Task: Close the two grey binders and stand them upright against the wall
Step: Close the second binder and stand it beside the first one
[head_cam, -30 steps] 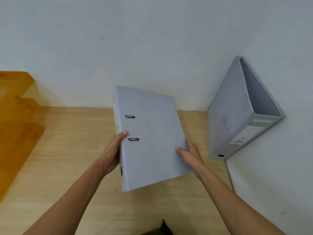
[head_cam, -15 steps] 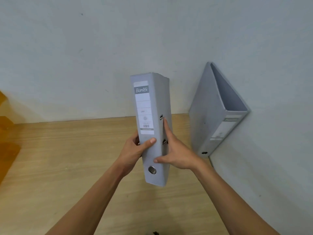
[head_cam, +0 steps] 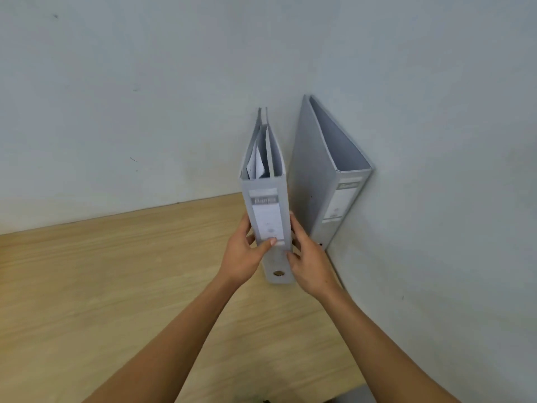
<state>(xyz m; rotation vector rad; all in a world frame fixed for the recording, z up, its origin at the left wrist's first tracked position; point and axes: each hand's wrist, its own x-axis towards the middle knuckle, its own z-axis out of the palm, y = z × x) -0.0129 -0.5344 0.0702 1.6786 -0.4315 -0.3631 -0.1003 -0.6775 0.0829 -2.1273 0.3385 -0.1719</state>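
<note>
Near the centre of the frame a grey cardboard lever-arch binder with a white spine label [head_cam: 268, 216] stands upright, its spine facing the camera and its lower edge at the light wooden counter [head_cam: 116, 271]; whether that edge rests fully on the wood I cannot tell. Its covers are drawn together toward the far top, and loose white sheets [head_cam: 255, 161] show between them from above. The left hand [head_cam: 242, 254] clasps the binder's left side, fingers curled behind the cover and the thumb pressed across the lower part of the spine label. The right hand [head_cam: 309, 261] clasps the right side, fingers laid flat along the cover and the thumb at the spine's right edge, just above the round metal-rimmed finger hole [head_cam: 279, 274] low on the spine. Both hands are thus closed around this binder. Just right of it, close but apart, a second grey lever-arch binder [head_cam: 316, 181] stands upright in the corner, closed, its spine label turned toward the lower right and its right side leaning against the pale grey side wall [head_cam: 450, 199]. The pale back wall [head_cam: 145, 97] fills the upper part of the frame, meeting the counter along a slanting line. Both bare forearms reach up from the lower edge of the frame.
</note>
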